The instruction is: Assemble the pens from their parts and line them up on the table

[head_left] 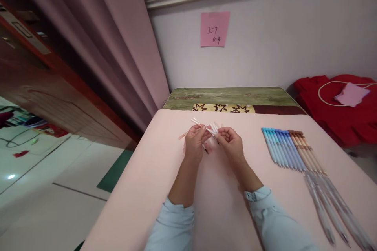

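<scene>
The left hand [194, 139] and right hand [231, 140] both pinch a white pen [211, 131]. It sits at two o'clock from the left hand, ten o'clock from the right.

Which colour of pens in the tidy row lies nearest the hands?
The light-blue pens, at the row's left end; the darker blue pens and brown pens lie farther right.

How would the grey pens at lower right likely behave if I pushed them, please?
The grey pens would probably roll, being slim and round-looking. Their straight, thin bodies suggest stiffness and little weight. Lying close together, they may bump.
</scene>
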{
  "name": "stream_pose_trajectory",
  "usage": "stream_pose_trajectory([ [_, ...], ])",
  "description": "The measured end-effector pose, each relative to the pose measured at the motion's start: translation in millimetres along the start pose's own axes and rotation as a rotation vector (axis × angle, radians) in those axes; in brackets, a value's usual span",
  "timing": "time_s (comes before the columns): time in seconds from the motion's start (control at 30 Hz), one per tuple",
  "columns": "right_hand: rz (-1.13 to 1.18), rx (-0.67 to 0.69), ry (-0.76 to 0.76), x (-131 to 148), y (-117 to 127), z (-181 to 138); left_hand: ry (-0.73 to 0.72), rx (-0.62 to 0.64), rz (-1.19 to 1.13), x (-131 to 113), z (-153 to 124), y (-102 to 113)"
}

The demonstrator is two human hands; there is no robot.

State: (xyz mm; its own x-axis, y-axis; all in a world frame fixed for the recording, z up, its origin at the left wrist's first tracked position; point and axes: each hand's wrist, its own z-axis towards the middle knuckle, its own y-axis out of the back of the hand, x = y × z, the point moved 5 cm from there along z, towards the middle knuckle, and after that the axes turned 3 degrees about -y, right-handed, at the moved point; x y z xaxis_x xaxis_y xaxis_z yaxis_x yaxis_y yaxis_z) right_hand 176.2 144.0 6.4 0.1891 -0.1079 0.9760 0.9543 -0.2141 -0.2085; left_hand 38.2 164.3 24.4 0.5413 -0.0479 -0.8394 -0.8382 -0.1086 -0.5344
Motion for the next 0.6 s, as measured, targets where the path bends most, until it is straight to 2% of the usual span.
stream_pose_trajectory([
  [0.1,0.003,0.024,-0.033,2.5,-0.7,-0.7,0.005,-0.001,-0.029,0.4,0.1,-1.4],
  [0.23,-0.115,0.042,-0.063,5.4,-1.4,-3.9,-0.005,-0.01,-0.025,-1.1,0.7,-0.5],
  [0.43,-0.076,0.078,-0.01,3.4,-5.9,-3.6,-0.021,-0.018,-0.014,-4.0,0.3,1.3],
  [0.6,-0.138,0.134,-0.105,-3.2,-5.9,-4.0,-0.027,-0.01,0.014,-5.2,-0.1,1.6],
])
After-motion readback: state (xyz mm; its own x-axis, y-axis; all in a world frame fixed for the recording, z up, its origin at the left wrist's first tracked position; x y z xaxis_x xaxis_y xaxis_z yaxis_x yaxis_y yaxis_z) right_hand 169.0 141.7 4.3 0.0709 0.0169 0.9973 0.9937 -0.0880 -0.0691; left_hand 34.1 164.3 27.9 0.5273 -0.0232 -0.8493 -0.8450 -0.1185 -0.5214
